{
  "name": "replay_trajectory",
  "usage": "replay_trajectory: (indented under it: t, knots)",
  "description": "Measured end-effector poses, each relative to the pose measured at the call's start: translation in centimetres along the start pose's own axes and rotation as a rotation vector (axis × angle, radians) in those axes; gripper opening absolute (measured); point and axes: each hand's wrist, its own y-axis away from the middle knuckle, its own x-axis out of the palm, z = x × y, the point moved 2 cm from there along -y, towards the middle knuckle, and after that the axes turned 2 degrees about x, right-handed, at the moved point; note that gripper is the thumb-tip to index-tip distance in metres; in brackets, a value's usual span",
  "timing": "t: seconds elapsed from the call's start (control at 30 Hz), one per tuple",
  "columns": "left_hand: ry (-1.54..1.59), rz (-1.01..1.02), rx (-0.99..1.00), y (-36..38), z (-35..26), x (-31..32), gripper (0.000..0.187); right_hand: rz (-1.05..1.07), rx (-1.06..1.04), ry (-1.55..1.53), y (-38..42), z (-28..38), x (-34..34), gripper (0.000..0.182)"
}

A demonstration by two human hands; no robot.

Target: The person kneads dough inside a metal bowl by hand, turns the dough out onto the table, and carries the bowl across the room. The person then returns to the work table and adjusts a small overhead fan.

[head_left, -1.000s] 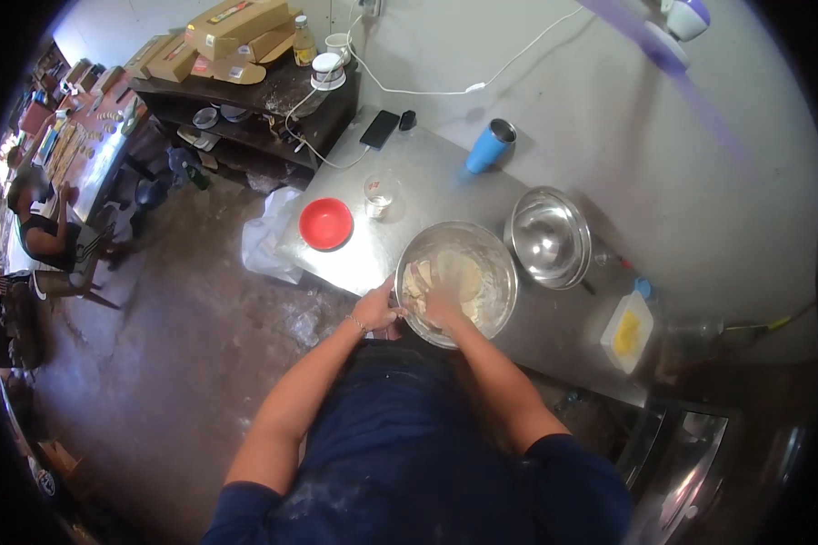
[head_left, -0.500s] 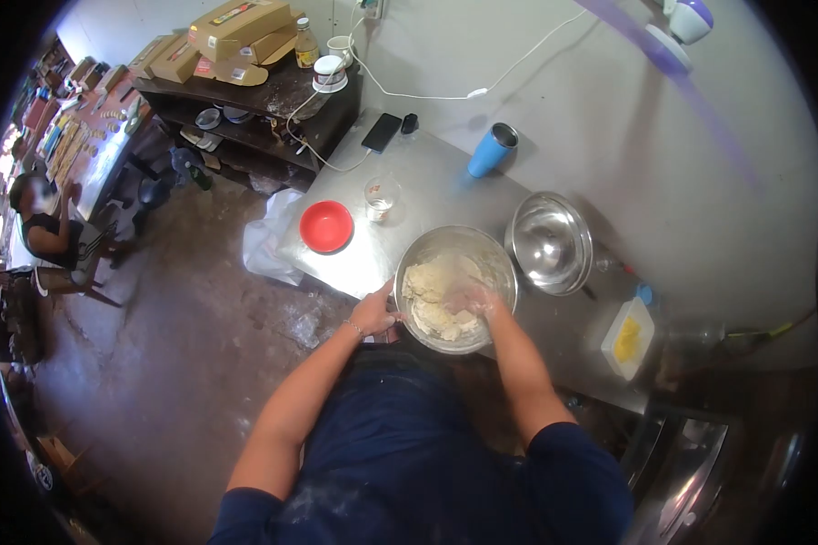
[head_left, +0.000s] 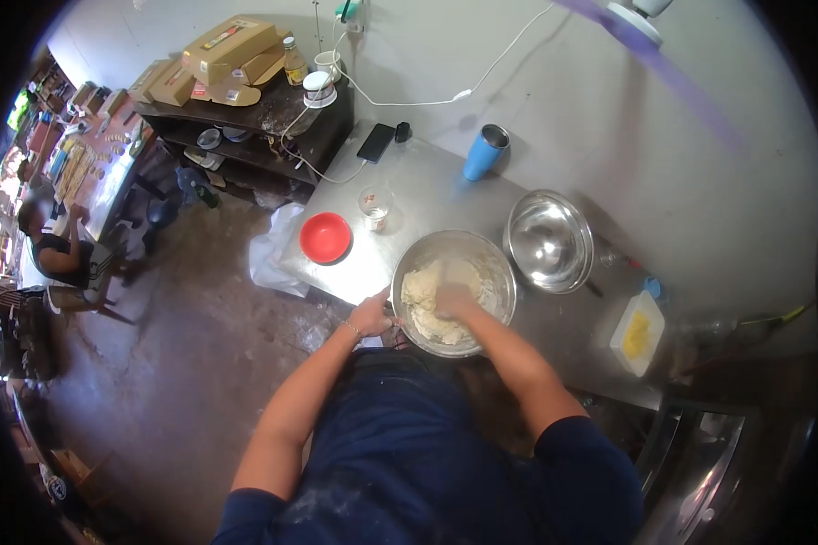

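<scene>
Right hand (head_left: 454, 302) shifted left into pale lumpy dough (head_left: 420, 289), centre frame; blurred, grasp cannot tell. Left hand (head_left: 371, 315) at round steel bowl (head_left: 457, 244), closure unclear. Best: brace bowl, fold inward.

No legible text, brand or number in view. Printed label on top cardboard box (head_left: 230, 47): too small to read. Labels on bottle (head_left: 294, 65) and white-lidded jar (head_left: 318, 89): same. Red marks on clear cup (head_left: 374, 209): blurred, no digits resolved. Pale round emblem (head_left: 57, 489), lower left: unreadable.
</scene>
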Motion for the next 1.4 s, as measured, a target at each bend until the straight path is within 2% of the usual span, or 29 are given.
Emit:
replay_trajectory:
  t: [0.07, 0.17, 0.23, 0.3, 0.37, 0.47, 0.6, 0.67, 0.7, 0.77, 0.83, 0.93, 1.0, 1.07, 1.1, 1.13, 1.17, 1.23, 1.4]
  knots:
    - [0.003, -0.021, 0.052, -0.2, 1.0, 0.6, 0.106, 0.006, -0.048, 0.035, 2.2, 0.8, 0.4, 0.025]
    - [0.031, -0.024, 0.061, -0.3, 1.4, 0.7, 0.104, -0.003, 0.049, -0.024, 4.9, 1.3, 0.4, 0.045]
    - [0.034, -0.049, 0.075, -0.3, 1.8, 1.0, 0.098, -0.056, 0.097, -0.030, 6.0, 1.5, 0.6, 0.065]
    - [0.064, -0.044, 0.077, -0.3, 1.8, 1.0, 0.090, -0.156, 0.122, 0.026, 7.3, 1.6, 1.2, 0.100]
    - [0.117, -0.002, 0.066, 0.0, 1.2, 0.6, 0.082, -0.261, 0.090, -0.005, 8.5, 1.8, 1.6, 0.096]
    - [0.164, 0.026, 0.063, -0.5, 1.9, 0.9, 0.095, -0.385, 0.049, -0.051, 9.0, 1.9, 2.4, 0.096]
    - [0.142, -0.013, 0.070, 0.1, 1.6, 0.7, 0.086, -0.467, -0.043, -0.229, 9.1, 2.5, 2.0, 0.102]
    - [0.108, -0.013, 0.057, 0.6, 0.8, 0.5, 0.077, -0.319, -0.165, -0.642, 7.5, 2.6, 1.5, 0.097]
    - [0.115, -0.006, 0.050, 0.7, 0.7, 0.5, 0.078, -0.214, -0.149, -0.883, 7.0, 2.8, 0.8, 0.090]
    - [0.124, 0.002, 0.038, 0.7, 0.5, 0.2, 0.082, 0.017, 0.009, -1.387, 7.4, 4.1, -2.1, 0.073]
    - [0.112, 0.025, 0.024, 0.8, 0.2, -0.1, 0.084, 0.201, 0.101, -1.643, 6.7, 4.6, -2.3, 0.053]
    - [0.139, 0.040, 0.044, 1.0, -0.8, -0.4, 0.090, 0.347, -0.013, -1.743, 0.9, 2.3, 5.0, 0.043]
    - [0.168, 0.157, -0.046, 1.3, -1.9, -1.2, 0.082, 0.314, -0.103, -1.541, -0.4, 2.9, 4.6, 0.036]
    - [0.200, 0.185, -0.099, 1.5, -2.7, -1.7, 0.076, 0.274, -0.159, -1.391, -0.5, 3.9, 3.0, 0.029]
    - [0.175, 0.129, 0.092, -0.5, 0.1, 0.3, 0.070, 0.312, -0.148, -1.438, -1.8, 3.6, 3.7, 0.030]
    - [-0.041, -0.070, 0.218, -1.8, 1.7, 1.6, 0.057, 0.350, -0.135, -1.485, -3.3, 3.3, 4.4, 0.031]
    - [0.085, 0.042, 0.185, -1.1, 0.4, 0.0, 0.046, 0.360, -0.097, -1.529, -3.4, 2.7, 4.4, 0.031]
    - [0.026, 0.009, 0.183, -1.5, -0.3, -0.1, 0.040, 0.349, -0.030, -1.593, -3.0, 3.6, 3.7, 0.032]
    - [-0.093, 0.023, 0.170, -4.3, 1.4, 2.0, 0.039, 0.237, 0.073, -1.616, -1.8, 5.7, 2.2, 0.041]
